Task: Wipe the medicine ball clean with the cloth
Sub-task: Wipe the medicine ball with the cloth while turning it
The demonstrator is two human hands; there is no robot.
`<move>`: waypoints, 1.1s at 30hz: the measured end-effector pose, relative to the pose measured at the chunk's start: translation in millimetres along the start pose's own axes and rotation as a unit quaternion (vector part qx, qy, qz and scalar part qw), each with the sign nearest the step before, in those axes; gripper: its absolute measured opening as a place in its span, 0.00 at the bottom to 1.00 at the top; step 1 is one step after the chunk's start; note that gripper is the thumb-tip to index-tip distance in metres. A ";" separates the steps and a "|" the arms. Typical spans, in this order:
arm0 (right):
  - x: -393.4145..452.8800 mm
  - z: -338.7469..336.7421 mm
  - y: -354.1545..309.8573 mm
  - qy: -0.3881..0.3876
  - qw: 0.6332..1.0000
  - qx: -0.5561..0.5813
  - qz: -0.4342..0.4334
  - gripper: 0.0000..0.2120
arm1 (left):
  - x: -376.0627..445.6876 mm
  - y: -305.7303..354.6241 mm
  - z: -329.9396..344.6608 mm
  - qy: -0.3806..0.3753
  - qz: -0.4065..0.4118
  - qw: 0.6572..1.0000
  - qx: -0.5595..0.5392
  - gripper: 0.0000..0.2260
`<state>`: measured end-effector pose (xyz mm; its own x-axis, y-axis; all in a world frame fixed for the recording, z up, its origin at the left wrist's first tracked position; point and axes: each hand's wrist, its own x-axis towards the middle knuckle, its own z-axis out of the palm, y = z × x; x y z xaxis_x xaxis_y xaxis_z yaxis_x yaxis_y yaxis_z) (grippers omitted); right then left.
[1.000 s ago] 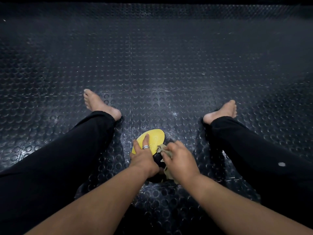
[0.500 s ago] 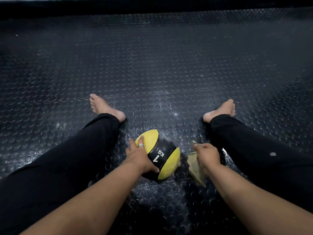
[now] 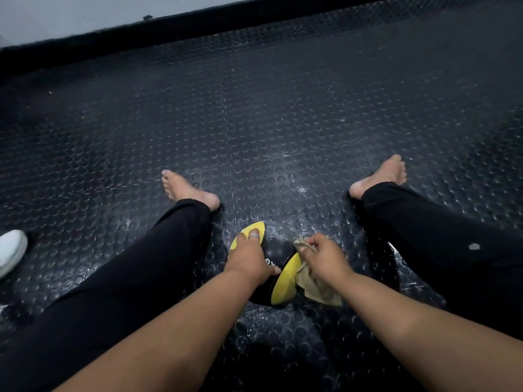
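Your left hand (image 3: pixel 250 257) lies spread over the top of the medicine ball (image 3: pixel 284 285), fingers straight, thumb pressed to its near side. Your right hand (image 3: pixel 325 258) pinches the cloth (image 3: pixel 314 287) in curled fingers against the ball's right side. Both forearms reach forward between your outstretched legs.

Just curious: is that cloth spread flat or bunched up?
Bunched up. The cloth hangs crumpled from the right hand, against the ball.
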<state>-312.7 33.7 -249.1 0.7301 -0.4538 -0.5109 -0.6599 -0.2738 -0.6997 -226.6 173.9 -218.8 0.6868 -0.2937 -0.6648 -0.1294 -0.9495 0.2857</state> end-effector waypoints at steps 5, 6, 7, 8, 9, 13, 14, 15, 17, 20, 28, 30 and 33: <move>-23.7 22.4 -11.5 -0.022 0.990 -0.077 -0.115 0.04 | -2.0 -2.9 3.6 -0.002 -0.012 1.000 -0.006 0.47; -24.3 26.0 -11.4 -0.007 0.991 -0.078 -0.112 0.04 | -3.0 -4.5 3.5 -0.003 -0.014 1.000 -0.011 0.47; -22.6 26.6 -12.5 0.012 0.993 -0.064 -0.098 0.05 | -3.9 -6.5 3.7 -0.005 -0.015 1.000 -0.015 0.47; -16.8 25.8 -12.3 0.026 0.996 -0.047 -0.077 0.07 | -4.6 -8.7 4.0 -0.005 -0.015 1.000 -0.018 0.47; -11.5 22.6 -14.2 0.030 0.998 -0.033 -0.052 0.09 | -5.8 -10.8 4.6 -0.005 -0.014 1.000 -0.020 0.46; 1.5 16.5 -19.8 0.014 0.998 -0.055 -0.010 0.09 | -7.6 -11.4 3.4 -0.004 -0.019 0.999 -0.030 0.45; -2.0 20.6 -20.7 0.012 0.998 -0.056 -0.016 0.09 | -6.9 -11.1 1.8 -0.005 -0.022 0.999 -0.031 0.45; -8.6 25.9 -21.5 0.013 0.998 -0.060 -0.031 0.09 | -6.6 -11.0 0.1 -0.005 -0.023 0.999 -0.034 0.45; -21.8 32.0 -23.4 0.014 0.996 -0.066 -0.053 0.09 | -5.9 -10.7 -1.7 -0.004 -0.021 0.999 -0.037 0.45; -15.0 26.2 -24.1 0.016 0.999 -0.042 -0.014 0.08 | -7.6 -13.9 1.0 -0.006 -0.016 0.999 -0.039 0.45; -6.0 27.0 -33.7 0.012 0.998 -0.048 0.026 0.03 | -1.0 -28.3 -4.2 -0.008 -0.016 0.997 -0.072 0.46; -18.3 37.0 -36.2 0.007 0.998 -0.064 -0.017 0.04 | 0.6 -32.3 -5.0 -0.006 -0.016 0.996 -0.084 0.46; -11.8 34.0 -35.3 0.029 0.998 -0.049 -0.007 0.05 | 1.7 -32.5 -1.7 0.000 -0.004 0.996 -0.088 0.45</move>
<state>-292.0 77.6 -235.4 0.7298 -0.4972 -0.4693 -0.6657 -0.3604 -0.6534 -220.0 204.4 -228.0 0.6872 -0.2860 -0.6678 0.0035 -0.9179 0.3967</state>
